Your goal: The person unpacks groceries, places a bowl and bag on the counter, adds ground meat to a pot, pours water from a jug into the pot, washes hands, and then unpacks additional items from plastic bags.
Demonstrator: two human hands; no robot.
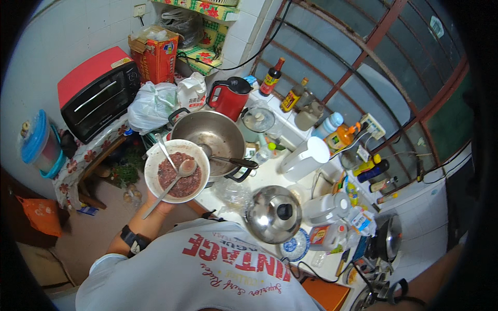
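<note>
My left hand (162, 207) supports a white bowl (151, 179) from below, its fingers mostly hidden under it. Dark reddish porridge-like food (171, 184) lies in the bowl, with two metal spoons (187, 168) whose handles reach over the rim. Behind the bowl is a large metal pot (221, 136), its inside stained, with a dark-handled ladle (229, 160) resting in it. My right hand is out of view; only the forearm shows at the lower right edge, beside a band or cord. A domed steel lid (268, 214) with a black knob lies on the counter.
A red electric kettle (231, 99) and plastic bags (153, 107) stand behind the pot. A red toaster oven (101, 93) is at the left. White pitchers (305, 159), sauce bottles (271, 77) and a blue-patterned plate (295, 245) crowd the counter and ledge. A cord (315, 274) crosses the counter's near edge.
</note>
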